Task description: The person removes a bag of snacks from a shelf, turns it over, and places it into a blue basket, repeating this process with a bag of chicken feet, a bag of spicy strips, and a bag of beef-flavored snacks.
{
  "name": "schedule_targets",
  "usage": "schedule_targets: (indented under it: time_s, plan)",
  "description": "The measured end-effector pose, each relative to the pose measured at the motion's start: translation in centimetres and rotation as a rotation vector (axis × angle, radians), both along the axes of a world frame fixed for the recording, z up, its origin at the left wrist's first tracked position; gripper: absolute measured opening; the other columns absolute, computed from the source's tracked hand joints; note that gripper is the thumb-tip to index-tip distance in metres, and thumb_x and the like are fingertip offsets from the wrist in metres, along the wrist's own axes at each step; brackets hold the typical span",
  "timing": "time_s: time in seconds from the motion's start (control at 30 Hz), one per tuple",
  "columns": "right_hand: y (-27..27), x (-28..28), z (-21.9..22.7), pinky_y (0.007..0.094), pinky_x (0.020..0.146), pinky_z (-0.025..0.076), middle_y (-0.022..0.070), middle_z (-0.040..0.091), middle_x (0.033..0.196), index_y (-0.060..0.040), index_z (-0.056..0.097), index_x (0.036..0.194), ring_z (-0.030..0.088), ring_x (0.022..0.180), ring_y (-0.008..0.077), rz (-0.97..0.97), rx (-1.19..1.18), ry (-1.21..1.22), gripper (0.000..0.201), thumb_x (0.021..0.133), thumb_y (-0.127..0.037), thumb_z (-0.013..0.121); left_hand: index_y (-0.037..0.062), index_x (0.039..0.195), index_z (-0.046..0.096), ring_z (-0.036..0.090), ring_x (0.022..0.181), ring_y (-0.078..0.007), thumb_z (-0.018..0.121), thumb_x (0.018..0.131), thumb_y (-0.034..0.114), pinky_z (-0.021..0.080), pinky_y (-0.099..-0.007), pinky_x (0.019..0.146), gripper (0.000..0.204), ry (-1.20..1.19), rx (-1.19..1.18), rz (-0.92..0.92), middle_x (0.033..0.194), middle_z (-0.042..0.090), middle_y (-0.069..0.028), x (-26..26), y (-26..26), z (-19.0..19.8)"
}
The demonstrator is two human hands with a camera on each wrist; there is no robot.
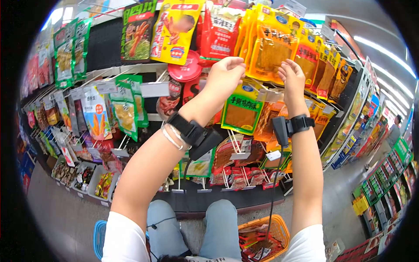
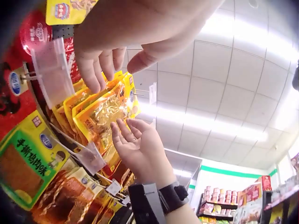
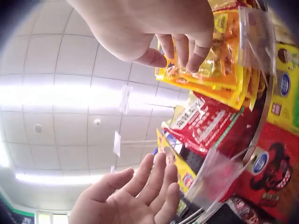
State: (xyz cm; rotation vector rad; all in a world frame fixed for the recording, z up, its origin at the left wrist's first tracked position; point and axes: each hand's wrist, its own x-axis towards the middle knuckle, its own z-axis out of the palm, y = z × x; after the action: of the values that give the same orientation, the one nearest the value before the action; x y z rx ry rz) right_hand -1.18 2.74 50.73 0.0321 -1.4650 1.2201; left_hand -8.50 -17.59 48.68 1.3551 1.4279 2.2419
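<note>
A row of yellow snack bags (image 1: 275,46) hangs from a peg on the upper shelf, one behind another, with a dried snack visible through the front one. At its left side is my left hand (image 1: 224,77), fingers slightly bent and apart from the thumb. Opposite, my right hand (image 1: 294,81) is raised palm inward at the lower right edge, its fingertips (image 3: 194,63) overlapping the front bag in the right wrist view. Neither hand grips anything. Below hangs a yellow-green bag (image 1: 242,109); to the left is a red bag (image 1: 220,35).
Clear price-tag holders (image 1: 268,94) stick out just beneath the yellow bags. On the floor by my knees stands an orange basket (image 1: 286,227) with packets inside, and a blue basket (image 1: 99,236) is at left. Open bins (image 1: 104,185) line the shelf's foot.
</note>
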Motion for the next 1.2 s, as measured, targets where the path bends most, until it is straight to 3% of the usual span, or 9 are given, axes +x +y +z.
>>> schedule_targets:
  time_s: [0.13,0.3,0.43,0.57,0.67,0.77,0.87,0.97,1.2]
  plan:
    - [4.8,0.2,-0.4,0.0341,0.093,0.042,0.0188,0.054,0.120,0.0052,0.047,0.121,0.054,0.109,0.0242,-0.353,0.198,-0.153,0.048,0.082,-0.020,0.063,-0.0017,0.123,0.047,0.053,0.107,-0.0170,0.056,0.085,0.013,0.044,-0.0318,0.090,0.042,0.175,-0.094,-0.004,0.120,0.054,-0.0123,0.1,3.9,1.5]
    - [7.3,1.7,-1.3,0.0348,0.103,0.033,0.0226,0.041,0.133,0.0042,0.036,0.130,0.040,0.126,0.0275,-0.235,0.133,-0.295,0.063,0.083,-0.029,0.063,-0.0060,0.127,0.042,0.048,0.117,-0.0239,0.058,0.081,0.015,0.037,-0.0329,0.098,0.053,0.273,-0.132,0.233,0.126,0.050,-0.0171,-1.8,7.9,1.3]
    - [7.7,1.9,-0.9,0.0355,0.104,0.030,0.0224,0.038,0.136,0.0026,0.029,0.134,0.037,0.128,0.0275,-0.174,0.117,-0.361,0.071,0.084,-0.034,0.062,-0.0072,0.129,0.039,0.046,0.119,-0.0268,0.060,0.078,0.017,0.036,-0.0335,0.099,0.061,0.235,-0.194,0.343,0.128,0.047,-0.0210,-2.2,9.3,1.5]
    - [7.3,2.0,-0.4,0.0366,0.103,0.029,0.0221,0.038,0.136,0.0001,0.025,0.137,0.036,0.127,0.0268,-0.122,0.105,-0.422,0.075,0.084,-0.039,0.061,-0.0075,0.131,0.035,0.046,0.118,-0.0281,0.062,0.077,0.019,0.036,-0.0338,0.099,0.066,0.109,-0.233,0.353,0.128,0.046,-0.0226,-2.7,10.3,1.8]
    - [7.6,1.9,-0.3,0.0331,0.097,0.036,0.0184,0.049,0.126,0.0027,0.031,0.133,0.046,0.117,0.0218,-0.145,0.085,-0.379,0.070,0.083,-0.035,0.064,-0.0067,0.131,0.033,0.048,0.116,-0.0273,0.064,0.077,0.023,0.040,-0.0337,0.094,0.069,0.165,-0.264,0.448,0.127,0.046,-0.0223,-3.3,11.0,1.9]
    - [8.5,2.0,-0.2,0.0266,0.084,0.044,0.0110,0.060,0.109,0.0041,0.041,0.126,0.056,0.099,0.0137,-0.121,0.071,-0.286,0.058,0.084,-0.026,0.066,-0.0064,0.126,0.041,0.056,0.103,-0.0213,0.065,0.080,0.022,0.045,-0.0312,0.085,0.060,0.190,-0.205,0.571,0.116,0.056,-0.0175,-3.9,11.8,1.6]
    - [8.3,3.0,0.2,0.0214,0.072,0.046,0.0046,0.063,0.096,0.0034,0.048,0.118,0.059,0.084,0.0076,0.129,0.026,-0.112,0.044,0.084,-0.017,0.066,-0.0042,0.113,0.052,0.059,0.087,-0.0140,0.066,0.082,0.019,0.047,-0.0276,0.076,0.041,0.255,-0.159,0.369,0.099,0.063,-0.0099,-4.0,11.1,2.2]
    - [6.9,4.2,1.1,0.0225,0.071,0.047,0.0057,0.062,0.094,-0.0002,0.049,0.110,0.059,0.083,0.0090,0.156,0.058,-0.031,0.032,0.084,-0.012,0.065,-0.0017,0.100,0.057,0.059,0.080,-0.0102,0.064,0.084,0.014,0.047,-0.0248,0.073,0.023,0.280,-0.068,0.400,0.088,0.064,-0.0049,-2.3,10.2,2.9]
    - [4.0,6.9,2.2,0.0251,0.075,0.049,0.0085,0.061,0.098,0.0000,0.046,0.108,0.060,0.085,0.0119,0.281,0.069,0.086,0.029,0.085,-0.008,0.063,-0.0021,0.102,0.055,0.059,0.086,-0.0091,0.060,0.087,0.011,0.047,-0.0233,0.075,0.021,0.175,0.195,0.070,0.096,0.065,-0.0066,1.4,7.5,3.9]
